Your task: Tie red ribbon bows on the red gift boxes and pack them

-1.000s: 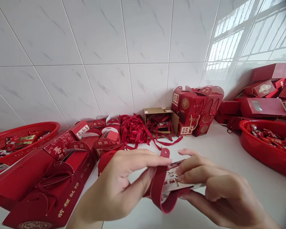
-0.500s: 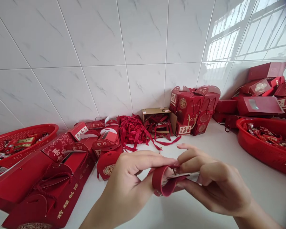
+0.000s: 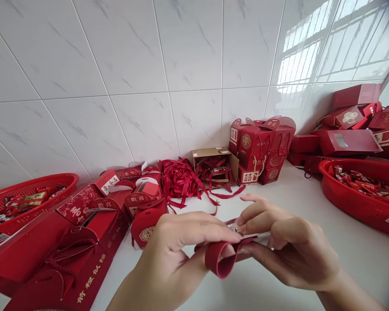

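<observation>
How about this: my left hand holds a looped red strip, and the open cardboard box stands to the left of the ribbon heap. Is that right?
Not quite: the open cardboard box stands to the right of the ribbon heap, as the head view shows. Your left hand does hold a looped red strip.

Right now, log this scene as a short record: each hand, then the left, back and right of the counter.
left hand: holding a curled red strip
right hand: gripping a printed piece beside the strip
left: perforated red basket with wrapped packets; red boxes
back: red ribbon pile, open cardboard box, stacked red gift boxes
right: red basket with wrapped packets; jumbled red boxes behind it
</observation>
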A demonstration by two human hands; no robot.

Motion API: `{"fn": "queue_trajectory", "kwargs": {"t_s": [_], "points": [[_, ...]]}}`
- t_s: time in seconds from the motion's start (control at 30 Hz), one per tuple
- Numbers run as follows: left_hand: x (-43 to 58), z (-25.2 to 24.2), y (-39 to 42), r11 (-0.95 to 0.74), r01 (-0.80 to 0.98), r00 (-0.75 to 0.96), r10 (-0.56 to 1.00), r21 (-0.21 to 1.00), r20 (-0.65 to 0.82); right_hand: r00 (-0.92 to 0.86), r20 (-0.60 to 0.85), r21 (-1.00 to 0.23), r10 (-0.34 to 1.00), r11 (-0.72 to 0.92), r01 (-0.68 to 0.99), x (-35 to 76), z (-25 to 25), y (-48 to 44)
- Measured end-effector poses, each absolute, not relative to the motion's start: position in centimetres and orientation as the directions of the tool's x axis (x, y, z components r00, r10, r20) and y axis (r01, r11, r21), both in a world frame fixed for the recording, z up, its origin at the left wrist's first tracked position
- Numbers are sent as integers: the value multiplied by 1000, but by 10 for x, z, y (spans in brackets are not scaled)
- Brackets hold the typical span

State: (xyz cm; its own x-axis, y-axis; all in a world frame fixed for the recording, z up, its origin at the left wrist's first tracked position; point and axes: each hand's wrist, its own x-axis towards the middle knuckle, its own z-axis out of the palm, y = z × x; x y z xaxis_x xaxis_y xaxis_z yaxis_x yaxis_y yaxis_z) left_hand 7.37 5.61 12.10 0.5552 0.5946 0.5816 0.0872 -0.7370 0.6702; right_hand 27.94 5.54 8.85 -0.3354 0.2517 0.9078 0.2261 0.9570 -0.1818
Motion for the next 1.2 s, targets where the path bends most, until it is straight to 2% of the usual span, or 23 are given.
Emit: {"fn": "queue_trajectory", "kwargs": {"t_s": [0.2,0.43,0.53,0.77,0.93,1.2], "points": [[71,114,61,-763,-15,617,501,646,607,-311,941,-35,134,952,304,283,84,53],[79,113,58,-925,61,548,345,375,762,-347,927,-47,144,961,272,280,86,62],[76,113,56,-940,66,549,314,334,775,-338,933,-34,126,964,265,278,84,63],[74,113,56,-933,45,548,321,356,773,-338,936,-2,97,962,273,276,84,59],[76,115,55,-935,56,548,322,351,772,-313,944,13,108,932,361,276,80,58],[81,114,56,-875,42,522,431,482,736,-304,945,-6,123,934,359,276,77,58]]}}
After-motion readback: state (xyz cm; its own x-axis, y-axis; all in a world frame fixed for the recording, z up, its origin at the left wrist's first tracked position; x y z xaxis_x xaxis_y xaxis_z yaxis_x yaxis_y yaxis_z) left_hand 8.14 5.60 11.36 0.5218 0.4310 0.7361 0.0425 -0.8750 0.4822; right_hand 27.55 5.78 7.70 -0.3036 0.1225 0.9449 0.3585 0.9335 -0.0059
